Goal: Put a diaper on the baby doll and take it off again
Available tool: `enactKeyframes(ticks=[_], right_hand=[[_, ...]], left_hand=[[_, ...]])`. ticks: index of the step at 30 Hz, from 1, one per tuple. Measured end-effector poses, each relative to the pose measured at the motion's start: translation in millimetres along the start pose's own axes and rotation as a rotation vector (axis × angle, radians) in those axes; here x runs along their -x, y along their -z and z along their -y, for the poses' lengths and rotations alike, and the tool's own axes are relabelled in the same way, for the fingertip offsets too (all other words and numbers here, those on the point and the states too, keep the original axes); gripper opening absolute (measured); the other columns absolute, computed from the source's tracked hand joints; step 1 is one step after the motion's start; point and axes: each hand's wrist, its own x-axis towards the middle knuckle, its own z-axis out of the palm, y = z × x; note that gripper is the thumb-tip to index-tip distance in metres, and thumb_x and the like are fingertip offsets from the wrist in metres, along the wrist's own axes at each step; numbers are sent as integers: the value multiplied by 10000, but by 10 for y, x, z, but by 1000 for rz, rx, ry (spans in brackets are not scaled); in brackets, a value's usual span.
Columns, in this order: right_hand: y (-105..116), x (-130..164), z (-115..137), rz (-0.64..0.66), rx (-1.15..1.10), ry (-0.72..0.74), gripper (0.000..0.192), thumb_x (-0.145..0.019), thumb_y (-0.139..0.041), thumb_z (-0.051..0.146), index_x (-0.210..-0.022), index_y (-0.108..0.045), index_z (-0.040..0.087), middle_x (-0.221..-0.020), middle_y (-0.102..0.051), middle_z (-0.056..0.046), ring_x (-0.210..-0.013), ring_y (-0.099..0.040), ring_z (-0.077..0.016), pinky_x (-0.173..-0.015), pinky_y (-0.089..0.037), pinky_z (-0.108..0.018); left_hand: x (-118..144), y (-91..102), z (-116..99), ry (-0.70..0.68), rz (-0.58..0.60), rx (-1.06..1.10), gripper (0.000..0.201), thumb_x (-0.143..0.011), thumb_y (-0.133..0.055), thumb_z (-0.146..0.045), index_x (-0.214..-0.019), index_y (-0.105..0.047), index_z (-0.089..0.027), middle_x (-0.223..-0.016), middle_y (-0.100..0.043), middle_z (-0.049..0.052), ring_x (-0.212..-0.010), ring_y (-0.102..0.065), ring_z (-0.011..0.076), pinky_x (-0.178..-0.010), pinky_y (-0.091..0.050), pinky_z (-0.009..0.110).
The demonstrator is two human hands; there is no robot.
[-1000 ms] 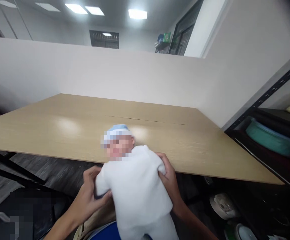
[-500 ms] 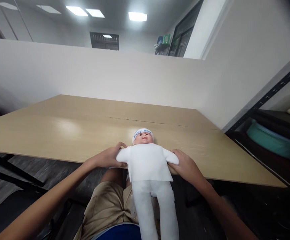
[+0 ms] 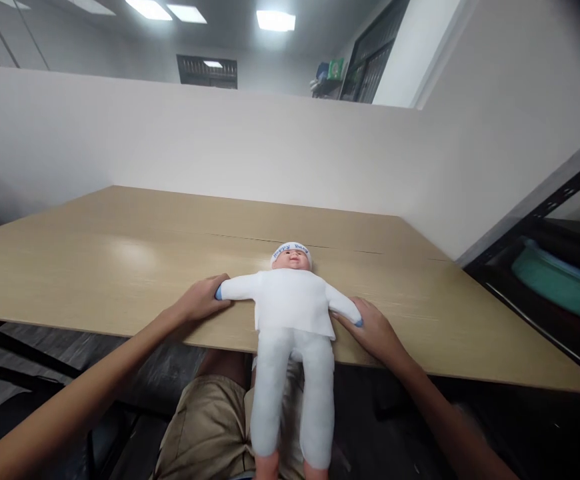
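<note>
A baby doll [image 3: 293, 303] in a white suit and a white cap lies face up on the near edge of a light wooden table [image 3: 120, 260]. Its head points away from me and its legs hang over the edge above my lap. My left hand [image 3: 199, 303] grips the end of the doll's outstretched arm on the left. My right hand [image 3: 373, 330] holds the end of the other arm on the right. Both doll arms are spread out flat on the tabletop.
A white partition wall [image 3: 220, 147] stands behind the table. A dark metal shelf rack [image 3: 545, 213] at the right holds a teal basin [image 3: 560, 280]. Dark table legs and floor [image 3: 15, 360] show under the table at the left.
The doll went from held upright in front of me to lying on the table, then slid farther onto it. My hands moved out from its torso to the ends of its arms.
</note>
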Motion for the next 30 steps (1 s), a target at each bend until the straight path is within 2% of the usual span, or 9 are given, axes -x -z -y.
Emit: enactKeyframes(ticks=[5,12,17,21,24,30], right_hand=[[-203,-552,-204,-56,21,16,410,-1040,-550,636,-1043,-630,235,-1014,-718,-92,-953,-679,-308,-817,-499,-390],[-422,-1363,-455,-85,33,-13,417,-1020,-554,647,-1017,-647,241,-1008,-734,-90,-918,-680,-297,-760,-488,-374],[-558,-1854,-646,-120,-5,-26,307,-979,-619,520,-1108,-669,246,-1088,-760,-83,-962,-701,-297,-769,-500,-364],[-669,-2240,-851,-161,16,-37,322,-880,-649,395,-1161,-637,239,-1108,-761,-91,-963,-705,-311,-781,-512,-376],[-730,-2502,-996,-188,25,-11,415,-858,-638,386,-1237,-612,220,-1189,-745,-124,-1041,-696,-335,-850,-528,-404],[-783,-2726,-1163,-192,21,81,423,-977,-595,485,-1295,-637,209,-1249,-740,-143,-1102,-678,-354,-967,-514,-459]], left_hand=[[-626,-79,328,-21,-51,1,407,-859,-630,-518,-1149,-618,-233,-1136,-763,84,-1041,-711,329,-837,-510,383],[-1353,-119,700,-20,-108,-26,430,-856,-621,-527,-1172,-626,-235,-1124,-777,84,-1018,-722,325,-826,-521,381],[-1877,-179,952,-26,-186,-88,473,-842,-657,-521,-1193,-637,-205,-1140,-770,132,-1061,-700,375,-1006,-474,494],[-2268,-215,1132,-47,-322,-134,570,-832,-698,-524,-1304,-599,-220,-1293,-736,125,-1177,-649,388,-1086,-408,529],[-2497,-220,1232,-78,-379,-134,571,-835,-711,-484,-1335,-596,-232,-1339,-718,101,-1207,-621,366,-1095,-402,501],[-2657,-230,1345,-63,-318,-111,511,-936,-653,-530,-1349,-637,-230,-1269,-724,101,-1159,-617,348,-1045,-437,478]])
